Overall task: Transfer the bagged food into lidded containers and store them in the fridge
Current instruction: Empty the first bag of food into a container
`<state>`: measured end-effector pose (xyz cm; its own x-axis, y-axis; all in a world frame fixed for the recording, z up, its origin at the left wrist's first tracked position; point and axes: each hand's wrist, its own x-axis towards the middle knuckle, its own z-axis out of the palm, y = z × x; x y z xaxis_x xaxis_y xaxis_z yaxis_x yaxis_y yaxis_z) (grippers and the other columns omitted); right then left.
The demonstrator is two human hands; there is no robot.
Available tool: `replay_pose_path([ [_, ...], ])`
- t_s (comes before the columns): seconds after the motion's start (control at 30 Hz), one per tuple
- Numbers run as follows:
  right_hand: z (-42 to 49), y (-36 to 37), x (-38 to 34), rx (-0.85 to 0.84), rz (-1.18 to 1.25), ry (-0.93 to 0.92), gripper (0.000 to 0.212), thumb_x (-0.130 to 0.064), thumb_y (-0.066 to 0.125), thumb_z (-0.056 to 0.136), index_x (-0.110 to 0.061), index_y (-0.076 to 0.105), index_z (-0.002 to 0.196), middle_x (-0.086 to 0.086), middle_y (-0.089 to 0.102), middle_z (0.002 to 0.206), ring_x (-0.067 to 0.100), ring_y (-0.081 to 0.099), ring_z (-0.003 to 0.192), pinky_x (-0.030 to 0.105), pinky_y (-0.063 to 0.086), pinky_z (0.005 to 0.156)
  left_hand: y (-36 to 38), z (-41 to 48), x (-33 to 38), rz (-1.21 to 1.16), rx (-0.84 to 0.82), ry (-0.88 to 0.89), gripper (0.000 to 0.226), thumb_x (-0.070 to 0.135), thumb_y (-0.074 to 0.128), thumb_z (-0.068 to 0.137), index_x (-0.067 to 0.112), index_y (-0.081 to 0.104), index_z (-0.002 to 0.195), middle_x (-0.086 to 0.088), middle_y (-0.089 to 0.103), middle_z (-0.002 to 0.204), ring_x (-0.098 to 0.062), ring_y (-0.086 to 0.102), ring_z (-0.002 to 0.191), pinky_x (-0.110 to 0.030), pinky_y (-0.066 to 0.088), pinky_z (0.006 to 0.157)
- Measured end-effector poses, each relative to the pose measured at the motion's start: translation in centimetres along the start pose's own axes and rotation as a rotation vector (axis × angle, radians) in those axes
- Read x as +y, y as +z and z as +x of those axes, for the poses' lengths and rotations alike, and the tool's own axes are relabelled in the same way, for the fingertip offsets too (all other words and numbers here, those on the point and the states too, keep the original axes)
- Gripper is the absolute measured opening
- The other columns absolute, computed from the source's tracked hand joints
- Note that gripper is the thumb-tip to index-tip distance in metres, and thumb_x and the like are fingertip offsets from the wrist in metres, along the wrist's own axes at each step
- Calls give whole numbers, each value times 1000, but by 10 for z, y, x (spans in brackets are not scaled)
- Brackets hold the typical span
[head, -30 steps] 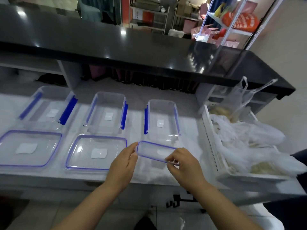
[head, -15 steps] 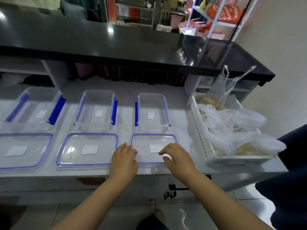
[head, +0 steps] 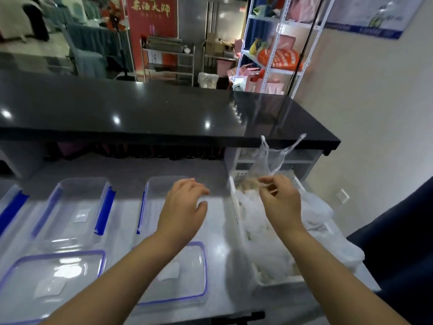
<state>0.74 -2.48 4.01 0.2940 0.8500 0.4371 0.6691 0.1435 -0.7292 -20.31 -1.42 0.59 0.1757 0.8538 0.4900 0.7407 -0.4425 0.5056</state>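
Note:
A white basket (head: 235, 202) at the right of the counter is full of clear plastic bags of food (head: 264, 245). My right hand (head: 280, 202) is over its far end and pinches the handle of an upright clear bag (head: 267, 160). My left hand (head: 184, 207) hovers with loosely curled fingers over the right-hand clear container (head: 154, 195) and holds nothing. That container's blue-rimmed lid (head: 187, 275) lies flat in front of it, partly under my left forearm.
A second open container (head: 77, 207) with blue clips and its lid (head: 51, 275) lie to the left; a third container (head: 9, 202) shows at the left edge. A black counter shelf (head: 164, 113) overhangs the back. A dark-clothed person (head: 403, 242) stands at the right.
Both hands left the right-hand lid, now flat on the counter. My right hand moved up and right to the basket and took the bag handle; the view swung right.

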Motion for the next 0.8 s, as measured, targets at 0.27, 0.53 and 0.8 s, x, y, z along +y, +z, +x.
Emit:
replay_pose_path([
  [0.27, 71, 6, 59, -160, -159, 452, 98, -44, 74, 74, -9, 19, 146, 10, 19, 152, 28, 30, 137, 40, 36, 103, 43, 70, 45, 30, 7, 121, 26, 15, 56, 81, 17, 66, 105, 5, 63, 108, -13, 40, 119, -32, 35, 98],
  [0.53, 103, 28, 84, -11, 47, 391, 25, -18, 50, 91, -15, 50, 66, 1, 51, 62, 22, 49, 63, 30, 36, 55, 46, 92, 51, 123, 43, 190, 29, 25, 51, 82, 18, 63, 108, 5, 62, 110, -9, 42, 115, -26, 37, 95],
  [0.8, 126, 23, 41, -110, 315, 30, 26, -20, 53, 93, -14, 52, 68, -1, 47, 60, 10, 41, 55, 30, 37, 53, 5, 127, 61, 261, 100, 281, 51, 38, 47, 82, 15, 50, 128, 1, 58, 124, -14, 43, 122, -27, 31, 105],
])
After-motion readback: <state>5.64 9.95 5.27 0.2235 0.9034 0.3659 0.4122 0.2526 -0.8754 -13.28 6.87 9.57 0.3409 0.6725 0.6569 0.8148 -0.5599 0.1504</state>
